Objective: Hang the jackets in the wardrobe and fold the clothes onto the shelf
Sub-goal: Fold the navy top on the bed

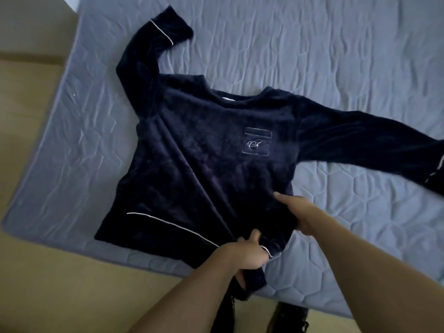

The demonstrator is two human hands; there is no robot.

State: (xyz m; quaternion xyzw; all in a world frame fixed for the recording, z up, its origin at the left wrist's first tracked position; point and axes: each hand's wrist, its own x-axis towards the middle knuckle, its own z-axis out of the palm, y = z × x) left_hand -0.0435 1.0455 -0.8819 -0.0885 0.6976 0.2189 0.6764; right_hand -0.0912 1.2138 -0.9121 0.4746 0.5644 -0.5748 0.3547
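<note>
Both hands, left hand and right hand, grip the hem of the dark navy fleece top, spread unfolded on the grey quilted mattress, folding not yet begun.

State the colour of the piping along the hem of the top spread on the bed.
White piping on the dark navy top, clearest in the head view.
</note>
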